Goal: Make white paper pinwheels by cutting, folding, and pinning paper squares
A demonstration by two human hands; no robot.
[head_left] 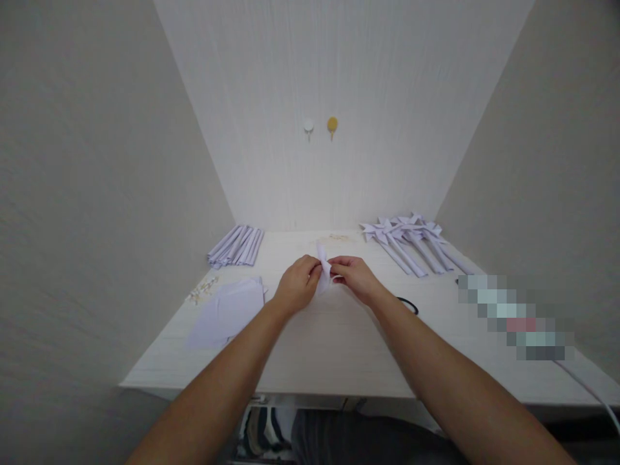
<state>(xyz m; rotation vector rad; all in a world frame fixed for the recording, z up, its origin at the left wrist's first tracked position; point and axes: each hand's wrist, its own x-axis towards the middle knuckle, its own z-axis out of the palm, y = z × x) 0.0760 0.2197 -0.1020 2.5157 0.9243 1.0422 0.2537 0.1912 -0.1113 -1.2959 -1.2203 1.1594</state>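
Observation:
A folded white paper pinwheel (322, 257) is held up over the middle of the table, seen nearly edge-on. My left hand (299, 285) pinches it from the left side. From the right, my right hand (357, 278) has its fingertips closed at the pinwheel's centre. A thin, pale, curved bit shows just under the right fingertips, too small to name. To the left of my left hand lies a spread stack of white paper sheets (237, 307). Small pale pieces (202, 290) are scattered past the sheets.
Rolled paper sticks (237, 245) lie piled at the back left. Several pinwheels on paper sticks (407, 239) rest at the back right. A black loop (411, 305) is by my right forearm. A blurred-out object (516, 316) with a white cable (586, 387) lies right. Two hooks (332, 124) are on the wall.

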